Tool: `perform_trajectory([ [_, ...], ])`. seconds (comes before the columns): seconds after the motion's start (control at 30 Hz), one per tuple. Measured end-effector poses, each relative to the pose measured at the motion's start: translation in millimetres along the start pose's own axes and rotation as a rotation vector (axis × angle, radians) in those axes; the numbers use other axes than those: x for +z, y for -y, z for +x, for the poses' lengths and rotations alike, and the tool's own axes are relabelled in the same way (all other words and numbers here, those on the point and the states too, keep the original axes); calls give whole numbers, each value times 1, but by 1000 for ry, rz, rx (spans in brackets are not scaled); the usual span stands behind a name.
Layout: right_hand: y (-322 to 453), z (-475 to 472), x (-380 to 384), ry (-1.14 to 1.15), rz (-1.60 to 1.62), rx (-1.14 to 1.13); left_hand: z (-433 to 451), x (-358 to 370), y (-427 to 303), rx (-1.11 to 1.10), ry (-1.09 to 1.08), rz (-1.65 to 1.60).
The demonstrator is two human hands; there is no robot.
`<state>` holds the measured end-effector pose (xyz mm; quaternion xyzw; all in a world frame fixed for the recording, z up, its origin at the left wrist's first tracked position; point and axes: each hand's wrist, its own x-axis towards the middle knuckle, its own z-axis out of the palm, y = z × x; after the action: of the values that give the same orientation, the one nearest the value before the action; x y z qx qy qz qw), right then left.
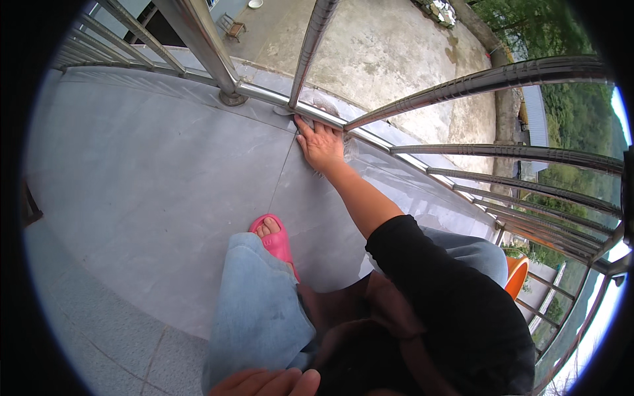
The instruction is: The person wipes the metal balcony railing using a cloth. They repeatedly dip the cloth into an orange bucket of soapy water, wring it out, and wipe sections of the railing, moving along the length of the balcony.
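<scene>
My right hand [322, 147] reaches forward to the foot of a metal balcony railing, palm down on the grey tiled floor [163, 163]. Under it is a wet-looking greyish cloth [328, 105], bunched beneath the lower rail [317, 115], with part showing on the far side. The fingertips go under that rail, and the palm hides much of the cloth. At the bottom edge, only the fingers of my left hand [270, 383] show, close together near my jeans [260, 302]; whether they hold anything is hidden.
Upright metal bars [312, 49] and a thick post [205, 44] rise close around my right hand. A pink slipper [277, 242] is on one foot. An orange bucket [517, 276] stands at right. Beyond the railing lies a lower concrete yard [376, 54] with a chair [232, 27].
</scene>
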<state>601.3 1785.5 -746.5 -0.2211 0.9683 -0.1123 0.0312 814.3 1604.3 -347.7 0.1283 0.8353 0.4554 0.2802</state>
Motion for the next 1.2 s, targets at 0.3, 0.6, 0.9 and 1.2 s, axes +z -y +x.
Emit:
perform_trajectory([
  [0.3,-86,-74,-9,-39,-179,337,-29,3,8,64,-39,19],
  [0.6,-14,-49,4,-160,-30,283,-17,5,6,102,41,81],
  [0.9,-43,-17,3,31,-9,30,21,15,-25,69,42,146],
  [1.2,-230,-190,-39,-65,-118,632,38,22,-35,169,147,142],
])
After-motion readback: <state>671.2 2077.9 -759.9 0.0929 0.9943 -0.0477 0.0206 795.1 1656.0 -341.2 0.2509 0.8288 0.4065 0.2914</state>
